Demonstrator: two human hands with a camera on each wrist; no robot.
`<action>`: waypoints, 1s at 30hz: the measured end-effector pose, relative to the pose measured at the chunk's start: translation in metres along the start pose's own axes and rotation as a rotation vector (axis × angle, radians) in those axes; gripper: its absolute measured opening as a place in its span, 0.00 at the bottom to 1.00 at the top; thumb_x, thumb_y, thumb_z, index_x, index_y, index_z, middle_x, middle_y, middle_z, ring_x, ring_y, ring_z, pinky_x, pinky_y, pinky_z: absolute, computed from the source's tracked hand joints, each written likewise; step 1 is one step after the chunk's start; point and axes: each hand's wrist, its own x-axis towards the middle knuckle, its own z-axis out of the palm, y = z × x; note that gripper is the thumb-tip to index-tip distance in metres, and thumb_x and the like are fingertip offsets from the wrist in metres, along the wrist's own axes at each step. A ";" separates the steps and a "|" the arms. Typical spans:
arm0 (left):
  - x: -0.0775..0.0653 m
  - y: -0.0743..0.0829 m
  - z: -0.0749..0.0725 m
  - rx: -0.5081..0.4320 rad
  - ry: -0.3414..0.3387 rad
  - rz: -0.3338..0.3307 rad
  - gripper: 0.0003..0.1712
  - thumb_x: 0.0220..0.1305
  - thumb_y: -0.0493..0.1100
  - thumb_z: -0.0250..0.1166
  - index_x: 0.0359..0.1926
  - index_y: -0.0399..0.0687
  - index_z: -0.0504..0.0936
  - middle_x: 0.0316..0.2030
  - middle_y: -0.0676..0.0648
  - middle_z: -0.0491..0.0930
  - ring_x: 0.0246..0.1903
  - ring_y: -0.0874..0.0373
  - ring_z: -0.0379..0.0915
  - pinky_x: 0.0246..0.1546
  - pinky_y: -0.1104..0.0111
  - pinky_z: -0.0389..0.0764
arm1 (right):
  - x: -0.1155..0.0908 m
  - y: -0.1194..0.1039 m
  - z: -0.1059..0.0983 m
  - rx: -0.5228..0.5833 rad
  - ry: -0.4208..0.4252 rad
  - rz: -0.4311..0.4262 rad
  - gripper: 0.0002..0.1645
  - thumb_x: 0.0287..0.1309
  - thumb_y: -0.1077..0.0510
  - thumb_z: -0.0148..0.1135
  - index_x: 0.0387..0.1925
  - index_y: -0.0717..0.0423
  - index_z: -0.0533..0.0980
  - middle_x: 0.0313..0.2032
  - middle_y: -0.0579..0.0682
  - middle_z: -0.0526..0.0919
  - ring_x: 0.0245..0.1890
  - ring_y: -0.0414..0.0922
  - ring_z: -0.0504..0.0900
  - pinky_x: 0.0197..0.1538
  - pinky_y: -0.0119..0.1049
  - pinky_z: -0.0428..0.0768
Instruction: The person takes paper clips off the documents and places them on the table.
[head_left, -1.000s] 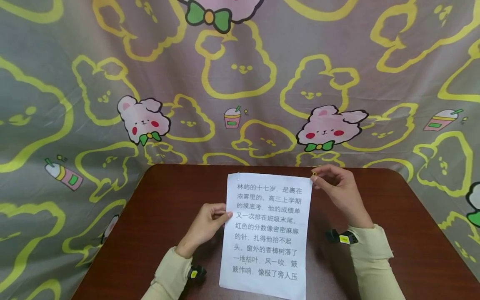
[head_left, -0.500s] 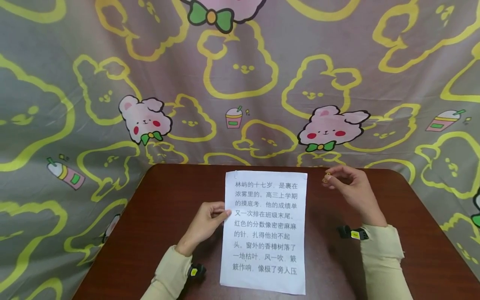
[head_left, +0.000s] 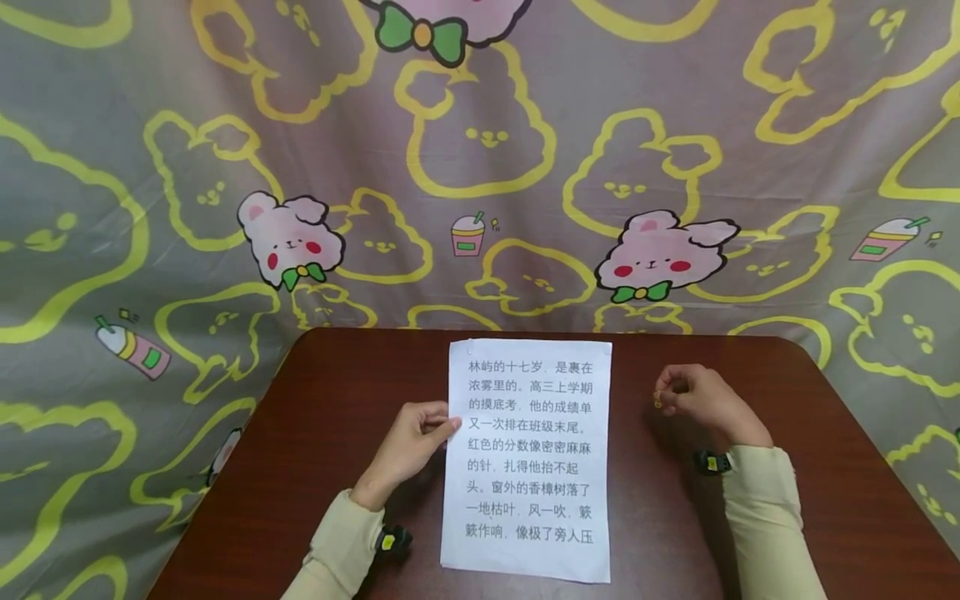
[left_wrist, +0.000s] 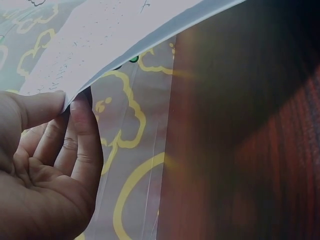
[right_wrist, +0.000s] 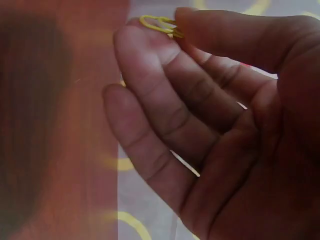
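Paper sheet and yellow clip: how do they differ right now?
Size: the paper sheet is far larger than the yellow clip.
Look: the paper sheet is white with dark printed characters; the yellow clip is looped and thin.
Hold: the left hand pinches the paper sheet at its left edge; the right hand pinches the yellow clip.
Shared: each is held by thumb and fingers.

The head view looks forward and down, the counter point(head_left: 337, 383) across its lower half, the curtain point(head_left: 517, 196) above. The left wrist view sits close to the left hand point(left_wrist: 55, 165), at its frame's lower left, and shares the paper point(head_left: 528, 458) with the head view. The right wrist view, equally close, has the right hand point(right_wrist: 220, 120) filling its right side; the yellow clip point(right_wrist: 161, 28) at its top centre shows in the head view too.
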 end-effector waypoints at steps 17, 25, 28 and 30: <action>0.000 -0.001 0.000 -0.001 -0.003 0.000 0.12 0.73 0.35 0.65 0.52 0.36 0.87 0.42 0.37 0.91 0.31 0.59 0.84 0.35 0.68 0.83 | 0.012 0.020 0.020 -0.116 -0.109 0.059 0.04 0.58 0.71 0.58 0.31 0.63 0.79 0.29 0.52 0.83 0.30 0.45 0.81 0.34 0.38 0.81; -0.001 0.000 0.001 -0.013 0.000 0.002 0.12 0.72 0.35 0.65 0.53 0.34 0.86 0.43 0.36 0.90 0.31 0.60 0.83 0.35 0.68 0.83 | 0.013 0.026 0.020 -0.149 -0.087 0.087 0.05 0.61 0.65 0.65 0.29 0.59 0.80 0.25 0.48 0.82 0.24 0.42 0.77 0.28 0.36 0.77; -0.001 -0.001 0.000 -0.012 -0.004 0.003 0.13 0.72 0.35 0.65 0.53 0.34 0.86 0.43 0.36 0.90 0.32 0.60 0.84 0.35 0.69 0.83 | 0.014 0.030 0.021 -0.178 -0.080 0.079 0.04 0.60 0.64 0.66 0.29 0.58 0.79 0.23 0.47 0.80 0.23 0.42 0.75 0.27 0.37 0.74; 0.000 -0.001 0.000 -0.008 -0.005 0.003 0.13 0.72 0.35 0.65 0.53 0.35 0.86 0.43 0.36 0.90 0.32 0.60 0.84 0.35 0.69 0.83 | 0.015 0.031 0.020 -0.182 -0.076 0.081 0.04 0.59 0.64 0.66 0.29 0.58 0.79 0.23 0.46 0.80 0.23 0.42 0.75 0.28 0.37 0.74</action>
